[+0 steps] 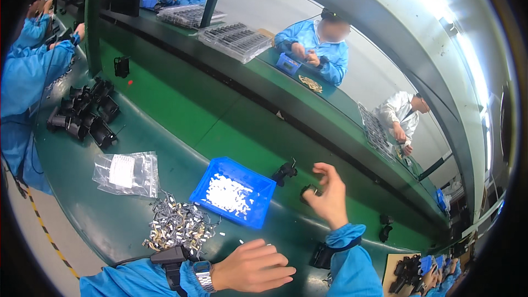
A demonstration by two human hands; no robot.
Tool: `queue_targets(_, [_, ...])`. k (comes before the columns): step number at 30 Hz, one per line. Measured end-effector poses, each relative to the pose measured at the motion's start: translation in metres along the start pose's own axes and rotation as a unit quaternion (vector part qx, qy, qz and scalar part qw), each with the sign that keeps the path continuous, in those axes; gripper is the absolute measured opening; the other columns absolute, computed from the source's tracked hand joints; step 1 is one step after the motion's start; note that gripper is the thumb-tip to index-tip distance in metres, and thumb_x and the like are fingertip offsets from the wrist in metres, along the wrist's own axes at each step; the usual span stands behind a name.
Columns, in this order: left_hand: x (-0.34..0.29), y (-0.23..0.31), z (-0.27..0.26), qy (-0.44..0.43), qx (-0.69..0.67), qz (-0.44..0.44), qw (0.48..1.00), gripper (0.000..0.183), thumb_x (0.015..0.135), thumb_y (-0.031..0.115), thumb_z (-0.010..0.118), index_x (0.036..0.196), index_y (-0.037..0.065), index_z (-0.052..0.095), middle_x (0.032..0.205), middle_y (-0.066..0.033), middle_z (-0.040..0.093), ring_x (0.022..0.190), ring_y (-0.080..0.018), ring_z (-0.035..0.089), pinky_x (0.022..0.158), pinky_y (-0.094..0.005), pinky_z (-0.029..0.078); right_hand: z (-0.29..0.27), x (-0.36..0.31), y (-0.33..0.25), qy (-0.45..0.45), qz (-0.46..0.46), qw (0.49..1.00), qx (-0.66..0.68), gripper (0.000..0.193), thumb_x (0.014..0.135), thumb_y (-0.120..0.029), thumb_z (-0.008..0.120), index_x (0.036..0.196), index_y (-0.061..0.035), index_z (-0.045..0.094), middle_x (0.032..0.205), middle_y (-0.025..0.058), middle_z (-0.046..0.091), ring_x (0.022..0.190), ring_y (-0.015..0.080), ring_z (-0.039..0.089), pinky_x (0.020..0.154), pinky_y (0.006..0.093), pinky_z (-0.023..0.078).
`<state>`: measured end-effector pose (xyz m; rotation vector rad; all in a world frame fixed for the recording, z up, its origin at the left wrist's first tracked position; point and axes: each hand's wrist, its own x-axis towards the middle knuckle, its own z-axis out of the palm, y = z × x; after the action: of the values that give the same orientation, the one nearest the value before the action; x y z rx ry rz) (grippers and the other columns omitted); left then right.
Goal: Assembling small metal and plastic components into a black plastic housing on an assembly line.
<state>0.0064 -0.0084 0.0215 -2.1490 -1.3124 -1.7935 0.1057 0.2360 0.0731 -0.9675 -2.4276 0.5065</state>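
My right hand (332,198) is over the green conveyor belt, thumb and fingers apart. A small black plastic part (309,190) lies on the belt right by its thumb, partly covered by it; I see no grip on it. My left hand (254,267) hovers palm down above the near worktop, fingers stretched out, with nothing visible in it. Beyond it stands a blue bin (265,188) with many small white plastic pieces (226,193) inside. Left of the bin lies a heap of short grey and tan cables with white connectors (179,224).
A clear plastic bag (140,173) and a pile of black housings (82,111) lie on the left worktop. More black parts (285,172) (386,229) sit on the belt. Across it, people work beside clear trays (235,42); a person in blue (33,82) is at left.
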Motion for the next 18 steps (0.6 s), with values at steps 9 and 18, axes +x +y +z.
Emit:
queue_targets(9, [-0.006, -0.005, 0.004, -0.002, 0.019, 0.020, 1.000, 0.021, 0.084, 0.021, 0.083, 0.104, 0.014, 0.076, 0.086, 0.0037, 0.064, 0.070, -0.0134, 0.057, 0.061, -0.0305, 0.039, -0.031, -0.031, 0.042, -0.128, 0.084, 0.988, -0.002, 0.032, 0.080, -0.014, 0.083, 0.109, -0.0046, 0.074, 0.101, 0.0116, 0.077, 0.094, 0.0319, 0.070, 0.087, 0.0423, 0.055])
queue_targets(18, [0.002, -0.005, -0.016, 0.080, 0.040, -0.046, 0.995, 0.032, 0.079, 0.018, 0.080, 0.109, 0.011, 0.082, 0.087, 0.0011, 0.070, 0.070, -0.0170, 0.059, 0.064, -0.0324, 0.041, -0.048, -0.191, -0.037, -0.092, -0.180, 0.976, -0.082, 0.025, 0.068, -0.017, 0.090, 0.091, -0.0149, 0.081, 0.093, 0.0000, 0.072, 0.088, 0.0240, 0.059, 0.082, 0.0388, 0.047])
